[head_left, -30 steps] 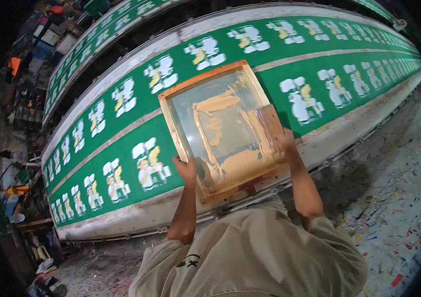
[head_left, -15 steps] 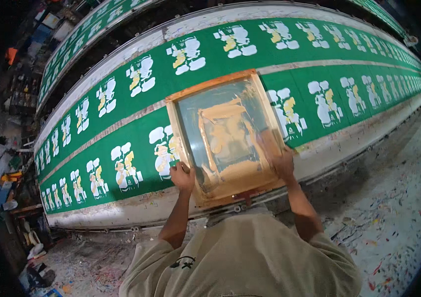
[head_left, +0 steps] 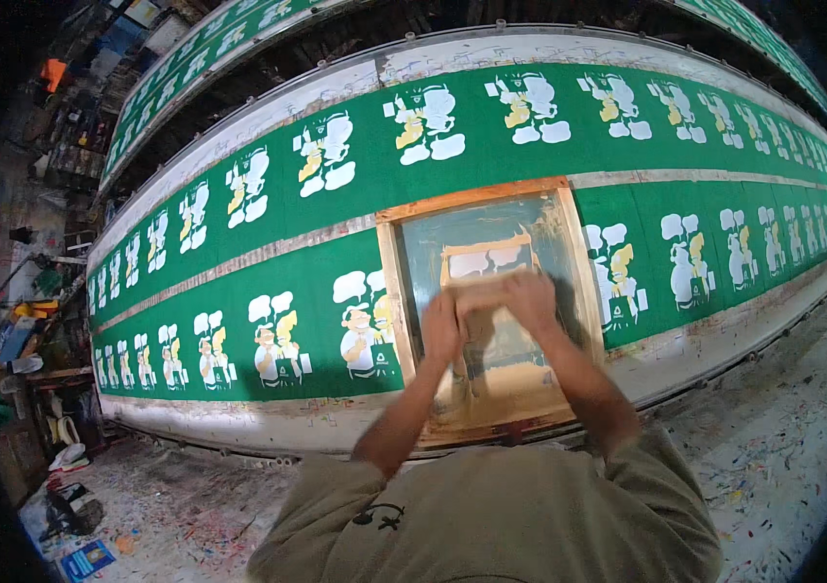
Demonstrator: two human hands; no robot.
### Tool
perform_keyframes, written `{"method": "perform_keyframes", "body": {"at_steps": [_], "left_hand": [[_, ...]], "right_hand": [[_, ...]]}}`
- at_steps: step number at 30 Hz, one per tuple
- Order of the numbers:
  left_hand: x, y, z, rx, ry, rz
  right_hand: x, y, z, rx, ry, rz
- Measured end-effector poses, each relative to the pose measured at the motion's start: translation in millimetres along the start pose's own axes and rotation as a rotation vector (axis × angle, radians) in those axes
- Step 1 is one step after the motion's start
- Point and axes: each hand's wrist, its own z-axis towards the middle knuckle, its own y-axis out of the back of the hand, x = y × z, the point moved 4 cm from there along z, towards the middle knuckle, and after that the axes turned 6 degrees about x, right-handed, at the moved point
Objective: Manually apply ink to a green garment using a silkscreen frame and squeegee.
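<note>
A wooden-framed printing screen (head_left: 583, 282) lies on the green fabric (head_left: 355, 209) in front of me, with peach-orange ink smeared over its mesh. Both my hands are inside the frame, closed on a squeegee (head_left: 483, 294) that spans the mesh crosswise. My left hand (head_left: 442, 330) grips its left end and my right hand (head_left: 532, 303) its right end. Beyond the squeegee, white design shapes show through the mesh; nearer me, a thick band of ink (head_left: 510, 384) lies along the frame's near end. The squeegee's lower edge is blurred and partly hidden by my hands.
Rows of white-and-yellow printed figures (head_left: 428, 121) run along the long table (head_left: 316, 418) on both sides of the screen. A second table with green fabric (head_left: 175, 83) stands beyond. Clutter fills the far left, and the paint-spotted floor (head_left: 773, 428) lies to the right.
My left hand has left the frame's left side and my right hand has come inward from the right. Both now hold the squeegee over the mesh. The whole view has shifted.
</note>
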Motion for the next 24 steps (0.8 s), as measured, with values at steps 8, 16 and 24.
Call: {"method": "perform_keyframes", "body": {"at_steps": [8, 16, 24], "left_hand": [[-3, -9, -177, 0.133, 0.071, -0.39], [69, 55, -129, -0.102, 0.331, 0.301], [29, 63, -108, -0.156, 0.578, -0.306]], "right_hand": [[59, 82, -141, 0.064, 0.078, 0.089], [65, 88, -183, 0.016, 0.106, 0.194], [-9, 48, -19, -0.054, -0.11, 0.285]]}}
